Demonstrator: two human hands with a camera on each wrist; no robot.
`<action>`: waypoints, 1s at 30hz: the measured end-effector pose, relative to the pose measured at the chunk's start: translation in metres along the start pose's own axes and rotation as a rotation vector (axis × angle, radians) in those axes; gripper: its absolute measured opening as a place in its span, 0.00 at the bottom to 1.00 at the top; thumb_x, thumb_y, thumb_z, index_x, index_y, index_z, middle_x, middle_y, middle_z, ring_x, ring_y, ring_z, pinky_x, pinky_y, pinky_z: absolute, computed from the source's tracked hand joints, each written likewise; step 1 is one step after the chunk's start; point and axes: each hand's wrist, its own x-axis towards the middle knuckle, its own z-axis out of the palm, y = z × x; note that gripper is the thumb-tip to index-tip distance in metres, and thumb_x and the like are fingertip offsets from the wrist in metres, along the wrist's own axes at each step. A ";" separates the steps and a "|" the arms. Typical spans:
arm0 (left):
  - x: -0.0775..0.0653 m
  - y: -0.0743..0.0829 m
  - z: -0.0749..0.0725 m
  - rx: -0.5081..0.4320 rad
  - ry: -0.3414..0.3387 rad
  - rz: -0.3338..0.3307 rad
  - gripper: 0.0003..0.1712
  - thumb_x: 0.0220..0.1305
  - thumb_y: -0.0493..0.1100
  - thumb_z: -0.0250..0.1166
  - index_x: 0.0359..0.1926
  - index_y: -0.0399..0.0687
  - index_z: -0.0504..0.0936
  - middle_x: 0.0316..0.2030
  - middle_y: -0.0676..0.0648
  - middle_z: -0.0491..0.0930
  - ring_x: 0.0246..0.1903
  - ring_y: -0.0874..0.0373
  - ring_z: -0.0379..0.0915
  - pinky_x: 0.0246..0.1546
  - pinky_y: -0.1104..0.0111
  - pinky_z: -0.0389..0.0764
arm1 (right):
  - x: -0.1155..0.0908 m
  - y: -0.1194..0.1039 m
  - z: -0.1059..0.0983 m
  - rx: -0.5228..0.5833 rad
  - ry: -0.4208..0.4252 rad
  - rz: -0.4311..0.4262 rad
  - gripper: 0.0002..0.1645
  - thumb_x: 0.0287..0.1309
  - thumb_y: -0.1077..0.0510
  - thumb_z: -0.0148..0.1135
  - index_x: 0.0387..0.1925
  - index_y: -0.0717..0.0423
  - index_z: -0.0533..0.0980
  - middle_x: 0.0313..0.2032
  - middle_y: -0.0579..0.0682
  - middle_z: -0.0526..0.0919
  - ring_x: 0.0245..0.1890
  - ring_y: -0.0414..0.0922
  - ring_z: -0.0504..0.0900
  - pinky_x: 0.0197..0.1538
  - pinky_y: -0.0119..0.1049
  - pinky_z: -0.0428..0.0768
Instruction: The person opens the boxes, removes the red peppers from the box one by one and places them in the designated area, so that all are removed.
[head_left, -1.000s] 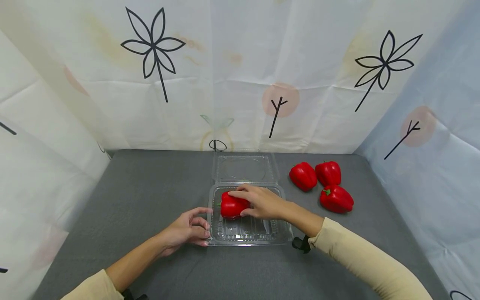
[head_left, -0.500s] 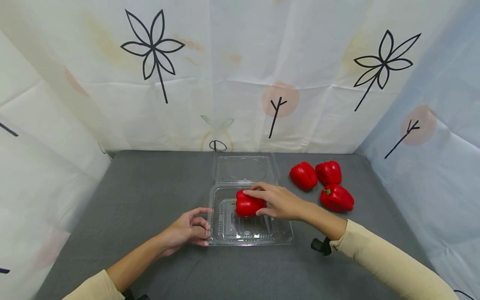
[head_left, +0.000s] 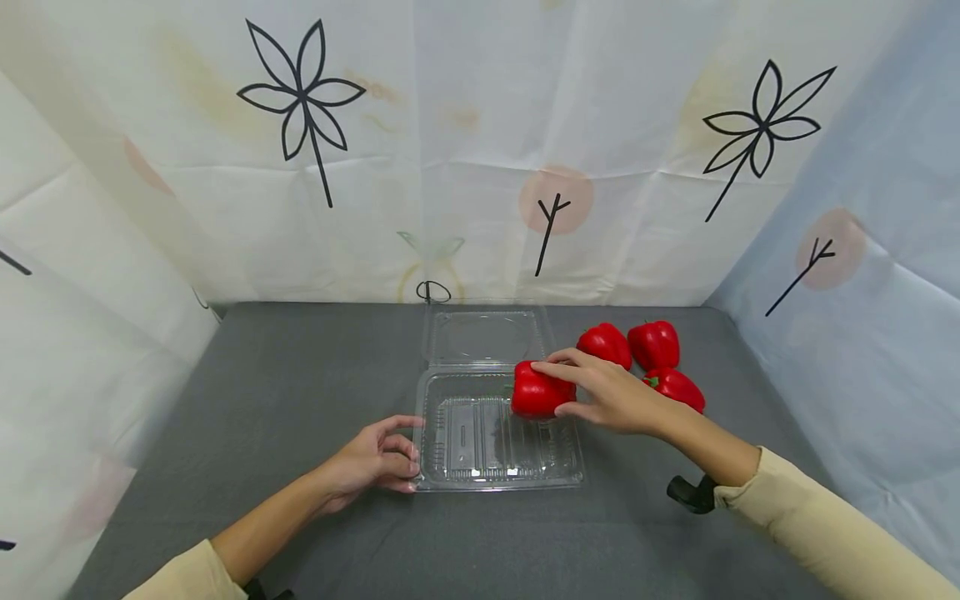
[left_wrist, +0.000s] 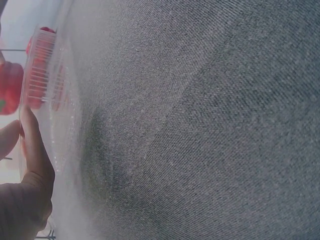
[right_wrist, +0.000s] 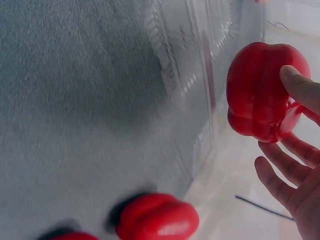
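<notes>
My right hand grips a red bell pepper between thumb and fingers. In the right wrist view this pepper hangs above the rim of a clear plastic clamshell container. The container stands on the grey table with its lid folded back, and its tray holds nothing. My left hand pinches the container's left edge; in the left wrist view the thumb lies on one side of the rim and a finger on the other.
Three more red bell peppers sit on the table right of the container: one at the left, one at the back, one in front, partly behind the right forearm. A patterned white cloth hangs behind the grey table.
My right hand has carried the bell pepper rightward and up, from the tray's left part to above its right side. The left hand has stayed at the container's edge.
</notes>
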 end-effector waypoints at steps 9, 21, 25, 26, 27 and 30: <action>-0.001 0.002 0.001 0.001 0.008 -0.006 0.44 0.59 0.28 0.67 0.73 0.32 0.53 0.37 0.45 0.75 0.34 0.55 0.79 0.38 0.58 0.87 | -0.025 0.016 -0.018 -0.011 0.081 0.084 0.43 0.49 0.56 0.78 0.67 0.51 0.72 0.57 0.56 0.75 0.52 0.52 0.77 0.46 0.47 0.84; -0.003 0.003 0.002 0.005 0.007 -0.009 0.44 0.60 0.28 0.66 0.73 0.33 0.53 0.37 0.46 0.75 0.34 0.55 0.79 0.39 0.58 0.87 | -0.055 0.036 -0.016 -0.031 0.169 0.196 0.42 0.47 0.59 0.78 0.65 0.55 0.72 0.56 0.61 0.75 0.53 0.60 0.74 0.41 0.55 0.85; -0.002 0.002 0.001 0.007 0.012 -0.013 0.44 0.60 0.28 0.66 0.73 0.34 0.54 0.37 0.46 0.75 0.34 0.55 0.79 0.39 0.58 0.87 | -0.063 0.043 -0.011 -0.010 0.175 0.218 0.41 0.48 0.58 0.77 0.65 0.56 0.72 0.56 0.60 0.75 0.53 0.59 0.75 0.41 0.54 0.86; -0.002 0.002 0.001 0.007 0.014 -0.015 0.44 0.60 0.28 0.66 0.73 0.34 0.54 0.37 0.46 0.75 0.34 0.55 0.79 0.39 0.58 0.87 | -0.065 0.044 -0.010 -0.006 0.175 0.223 0.41 0.48 0.58 0.77 0.65 0.56 0.72 0.56 0.60 0.75 0.53 0.59 0.75 0.42 0.53 0.86; -0.001 0.001 0.001 0.006 0.015 -0.017 0.44 0.60 0.28 0.67 0.72 0.34 0.54 0.37 0.46 0.75 0.34 0.55 0.79 0.39 0.58 0.87 | -0.067 0.045 -0.008 0.002 0.174 0.232 0.40 0.49 0.58 0.77 0.65 0.56 0.72 0.56 0.61 0.75 0.53 0.60 0.75 0.42 0.54 0.86; -0.001 0.001 0.001 0.006 0.014 -0.017 0.44 0.60 0.29 0.67 0.72 0.34 0.55 0.37 0.46 0.75 0.34 0.55 0.79 0.39 0.57 0.87 | -0.071 0.048 -0.004 0.004 0.173 0.250 0.39 0.51 0.58 0.76 0.65 0.56 0.72 0.56 0.61 0.74 0.52 0.60 0.75 0.43 0.56 0.85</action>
